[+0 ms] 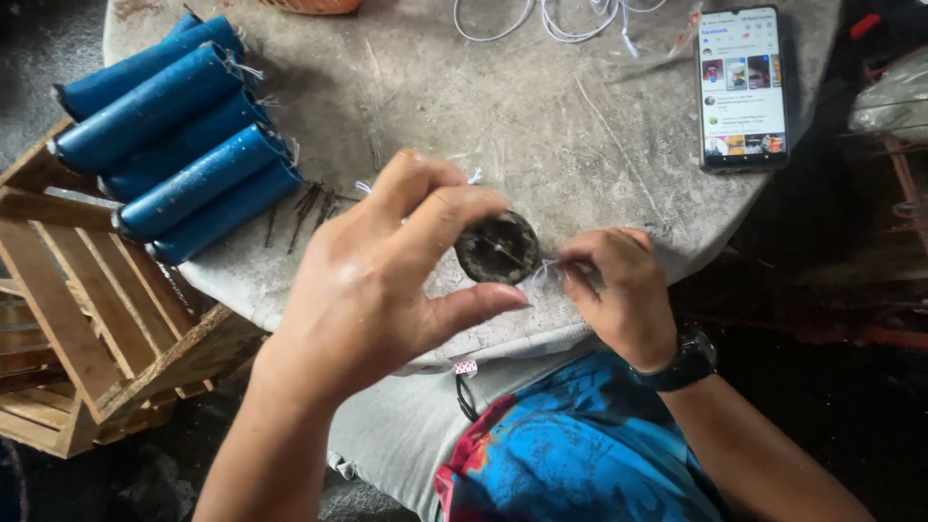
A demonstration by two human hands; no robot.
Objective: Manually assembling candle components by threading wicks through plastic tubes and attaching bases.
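A round grey stone table (541, 106) fills most of the view, and everything else sits by it. At its left edge stands a wooden crate (87, 319), partly under the rim. On the table's left part lies a pile of blue rolled tubes (174, 145), side by side, with a few dark thin sticks (307, 208) just beside their lower ends. On the table's far right part lies a smartphone (742, 87), screen lit, and white cord (561, 19) loops along the far edge. Over the table's near edge the left hand (387, 280) is curled around a small dark round disc (497, 247), fingers over its top and thumb beneath, so the disc sits at the fingertips, gripped. Just right of the disc, the right hand (619, 290), a black watch (688, 360) at its wrist, is pinched shut on a thin white string (541, 274) that runs to the disc.
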